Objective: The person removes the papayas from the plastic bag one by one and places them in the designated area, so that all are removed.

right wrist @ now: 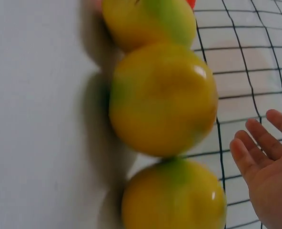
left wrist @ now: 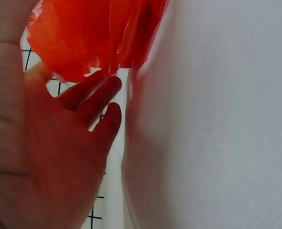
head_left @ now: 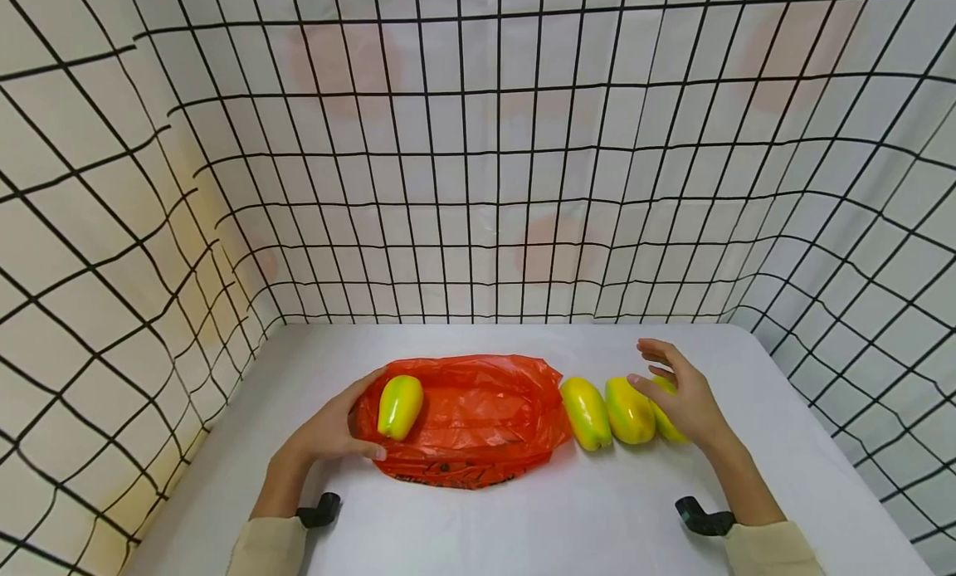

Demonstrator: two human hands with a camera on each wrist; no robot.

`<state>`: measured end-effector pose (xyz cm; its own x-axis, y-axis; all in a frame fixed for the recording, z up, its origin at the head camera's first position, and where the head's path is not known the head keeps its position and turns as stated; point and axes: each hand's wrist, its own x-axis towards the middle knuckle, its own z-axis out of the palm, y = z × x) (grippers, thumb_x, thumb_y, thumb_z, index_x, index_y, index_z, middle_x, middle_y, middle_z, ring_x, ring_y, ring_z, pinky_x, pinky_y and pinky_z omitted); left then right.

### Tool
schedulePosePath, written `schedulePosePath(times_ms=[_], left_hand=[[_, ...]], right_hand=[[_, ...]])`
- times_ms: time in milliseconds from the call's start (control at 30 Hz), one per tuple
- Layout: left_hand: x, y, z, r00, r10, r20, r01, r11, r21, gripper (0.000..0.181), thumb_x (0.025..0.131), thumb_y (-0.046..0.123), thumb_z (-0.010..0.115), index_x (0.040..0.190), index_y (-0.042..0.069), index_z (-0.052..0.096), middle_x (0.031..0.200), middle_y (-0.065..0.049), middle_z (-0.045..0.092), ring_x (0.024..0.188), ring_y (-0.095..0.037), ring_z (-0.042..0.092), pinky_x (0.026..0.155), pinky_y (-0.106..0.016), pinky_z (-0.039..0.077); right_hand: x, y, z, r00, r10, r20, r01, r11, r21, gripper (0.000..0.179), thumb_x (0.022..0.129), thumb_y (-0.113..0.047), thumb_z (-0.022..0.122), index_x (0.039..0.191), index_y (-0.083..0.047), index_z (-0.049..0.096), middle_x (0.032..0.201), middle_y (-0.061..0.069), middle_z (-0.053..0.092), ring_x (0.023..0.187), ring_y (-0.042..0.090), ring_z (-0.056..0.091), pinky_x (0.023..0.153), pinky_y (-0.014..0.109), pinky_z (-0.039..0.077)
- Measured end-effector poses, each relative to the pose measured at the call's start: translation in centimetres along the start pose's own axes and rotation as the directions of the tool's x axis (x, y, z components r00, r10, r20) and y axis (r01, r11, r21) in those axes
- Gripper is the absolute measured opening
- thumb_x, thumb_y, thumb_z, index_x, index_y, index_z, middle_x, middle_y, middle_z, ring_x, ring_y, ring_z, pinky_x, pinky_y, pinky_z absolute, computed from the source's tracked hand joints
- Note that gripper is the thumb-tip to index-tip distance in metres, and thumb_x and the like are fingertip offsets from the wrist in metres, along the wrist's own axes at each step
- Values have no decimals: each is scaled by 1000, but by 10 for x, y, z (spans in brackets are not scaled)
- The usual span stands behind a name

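A red plastic bag (head_left: 478, 410) lies spread with its mouth upward. Inside its left end rests one glossy yellow-green, papaya-like fruit (head_left: 400, 407). My left hand (head_left: 332, 422) spans that end, thumb near the front rim and fingers at the back. Relaxed fingers (left wrist: 105, 126) reach toward the bag's crumpled edge (left wrist: 84, 38) in the left wrist view. Right of the bag stand three similar fruits in a row: one by the bag (head_left: 586, 414), a middle one (head_left: 630, 412) and an end one (head_left: 668, 414). My right hand (head_left: 683, 397), fingers apart and holding nothing, hovers over the end fruit, partly hiding it.
A white-covered table (head_left: 523, 526) carries everything. Black wire grid (head_left: 478, 186) over white cloth encloses the back and both sides. Black wrist cameras (head_left: 319, 510) are strapped to both forearms.
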<state>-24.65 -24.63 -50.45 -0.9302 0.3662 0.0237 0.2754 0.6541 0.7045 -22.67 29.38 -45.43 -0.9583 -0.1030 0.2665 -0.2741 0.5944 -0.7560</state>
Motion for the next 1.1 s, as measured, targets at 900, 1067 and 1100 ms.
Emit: schedulePosePath(times_ms=[900, 1067, 1100], left_hand=[[3, -1, 4, 995, -87, 45, 90, 994, -64, 112, 61, 53, 86, 151, 38, 23, 149, 5, 40, 134, -28, 41, 93, -47, 54], [4, -1, 4, 994, -98, 47, 102, 992, -74, 112, 60, 52, 87, 151, 37, 24, 147, 5, 41, 132, -27, 42, 92, -46, 55], [4, -1, 4, 994, -100, 45, 103, 992, -76, 112, 59, 53, 87, 151, 37, 24, 147, 6, 42, 131, -26, 42, 92, -45, 55]], right_hand=[[27, -84, 94, 978, -52, 203, 4, 974, 226, 57, 91, -45, 65, 141, -31, 42, 142, -2, 50, 130, 31, 52, 101, 46, 49], [27, -95, 108, 969, -52, 241, -6, 973, 232, 55, 91, -44, 65, 140, -31, 43, 144, 1, 49, 130, 29, 52, 102, 47, 49], [27, -97, 110, 968, -46, 247, -13, 972, 234, 54, 91, -44, 65, 140, -32, 43, 144, 1, 49, 130, 28, 52, 102, 47, 49]])
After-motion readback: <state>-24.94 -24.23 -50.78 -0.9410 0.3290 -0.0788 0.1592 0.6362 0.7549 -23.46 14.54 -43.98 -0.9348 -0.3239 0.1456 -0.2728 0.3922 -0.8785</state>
